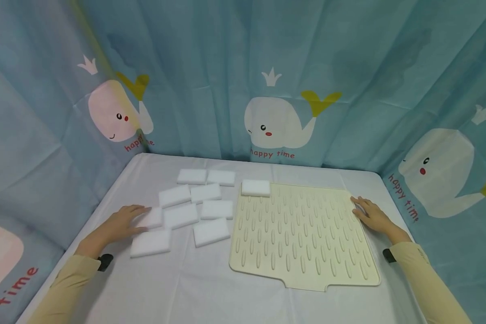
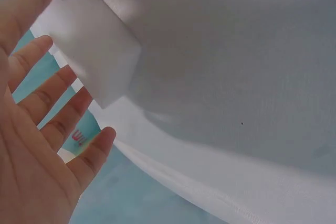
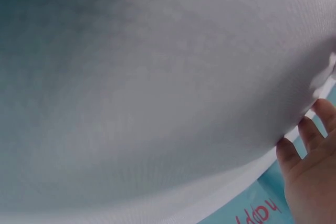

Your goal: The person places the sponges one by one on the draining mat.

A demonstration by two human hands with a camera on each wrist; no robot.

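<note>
Left hand (image 1: 123, 221) flat, fingers straight and spread, resting on a white sponge block (image 1: 150, 218) at the near-left of the cluster, gripping nothing. Eight more white blocks (image 1: 211, 231) scattered just beside it on the white tablecloth (image 1: 194, 288). Right hand (image 1: 371, 214) relaxed, fingertips touching the right edge of the cream ribbed drying mat (image 1: 303, 234). One block (image 1: 255, 187) on the mat's far-left corner. Whale-print curtain (image 1: 275, 121) behind.

On the white table (image 1: 210, 288), the left hand (image 1: 123, 221) lies flat on a white sponge block (image 1: 151, 218) near the left edge (eight more blocks cluster beside it). The right hand (image 1: 372, 215) rests on the cream ridged mat (image 1: 303, 236) at its far right corner; another block (image 1: 255, 187) sits on the mat's far left corner.
</note>
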